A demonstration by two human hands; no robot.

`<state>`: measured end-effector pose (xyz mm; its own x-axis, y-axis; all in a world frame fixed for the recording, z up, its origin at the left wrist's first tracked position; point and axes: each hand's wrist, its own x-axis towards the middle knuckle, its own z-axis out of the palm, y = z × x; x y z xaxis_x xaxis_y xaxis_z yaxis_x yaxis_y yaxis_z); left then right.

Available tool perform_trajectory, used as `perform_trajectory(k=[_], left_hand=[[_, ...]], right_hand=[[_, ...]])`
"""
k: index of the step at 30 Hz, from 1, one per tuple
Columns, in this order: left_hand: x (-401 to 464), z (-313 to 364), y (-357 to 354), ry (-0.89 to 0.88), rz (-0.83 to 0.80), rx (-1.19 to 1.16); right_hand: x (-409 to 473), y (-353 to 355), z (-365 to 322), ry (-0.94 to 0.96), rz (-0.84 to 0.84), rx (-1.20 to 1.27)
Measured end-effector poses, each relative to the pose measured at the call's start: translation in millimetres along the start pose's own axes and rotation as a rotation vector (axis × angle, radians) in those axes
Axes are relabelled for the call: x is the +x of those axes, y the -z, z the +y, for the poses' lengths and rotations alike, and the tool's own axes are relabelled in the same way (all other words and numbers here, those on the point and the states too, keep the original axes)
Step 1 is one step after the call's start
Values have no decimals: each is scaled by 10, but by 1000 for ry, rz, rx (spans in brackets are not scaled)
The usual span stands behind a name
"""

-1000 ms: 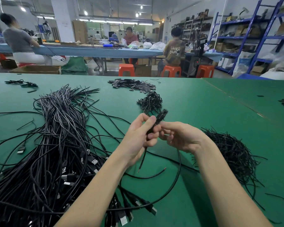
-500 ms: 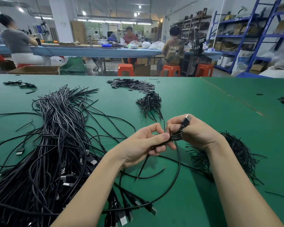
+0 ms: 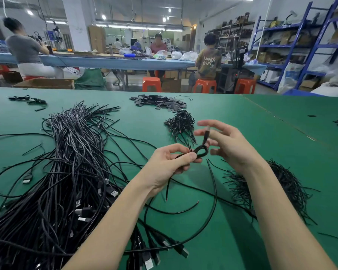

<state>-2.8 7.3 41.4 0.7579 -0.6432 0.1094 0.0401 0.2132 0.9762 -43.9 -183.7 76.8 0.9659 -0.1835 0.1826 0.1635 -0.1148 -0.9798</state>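
Above the green table (image 3: 271,133), my left hand (image 3: 164,168) pinches a thin black cable wound into a small coil (image 3: 201,151) between thumb and forefinger. The cable's plug end (image 3: 206,134) sticks up from the coil, in front of my right hand (image 3: 232,147). That hand's fingers are spread and blurred by motion, and they do not curl round the cable. A loose tail of the cable (image 3: 169,184) hangs below my left hand.
A large heap of long black USB cables (image 3: 66,172) covers the table's left side. A small bundle of short wires (image 3: 181,123) and flat black pieces (image 3: 158,102) lie further back. Another wire tangle (image 3: 289,184) sits under my right forearm. People work at a far bench.
My right hand has let go of the coil and spread its fingers, moving up and right. My left hand still pinches the coil, which is now wound tighter.
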Motion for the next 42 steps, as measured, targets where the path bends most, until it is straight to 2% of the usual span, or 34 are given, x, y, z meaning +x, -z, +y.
perform_trajectory(k=[2,3,4,6,8,9,12,16,21,25,27,28,31,33,37,39,41,42], left_hand=[[27,-33,-4,-46,163,27],[36,-45,-8,-81,235,46],[43,-56,-14,-123,295,64],[57,-69,-24,-201,379,99],[58,-74,-32,-262,408,153],[52,-77,-32,-285,414,177],[32,-72,-33,-329,458,239],[13,-48,-36,-405,522,368],[-14,-16,-29,-550,578,562],[-41,-8,-69,-530,564,647],[-16,33,-61,-411,475,544],[-2,76,-51,-309,383,391],[-2,222,-9,28,92,-292],[-4,255,45,146,59,-500],[-4,251,59,198,169,-739],[2,242,30,142,203,-753],[17,208,9,9,229,-627],[16,195,1,-64,242,-536]], right_hand=[[-9,-18,-86,63,255,34],[-26,-20,-128,130,323,4],[-54,-31,-176,193,320,-39],[-140,-106,-270,254,130,-161],[-202,-216,-289,234,-30,-334],[-209,-263,-270,222,-41,-418],[-190,-362,-226,225,27,-532],[-180,-402,-218,322,87,-597],[-170,-484,-226,391,138,-553],[-162,-477,-167,462,144,-679],[-157,-460,-109,522,184,-706],[-154,-448,-80,546,212,-703],[-145,-426,-12,603,233,-651],[-145,-461,34,608,222,-621],[-142,-522,60,612,265,-615],[-143,-551,37,536,341,-536],[-141,-584,0,312,345,-284],[-125,-596,-18,121,293,-22]])
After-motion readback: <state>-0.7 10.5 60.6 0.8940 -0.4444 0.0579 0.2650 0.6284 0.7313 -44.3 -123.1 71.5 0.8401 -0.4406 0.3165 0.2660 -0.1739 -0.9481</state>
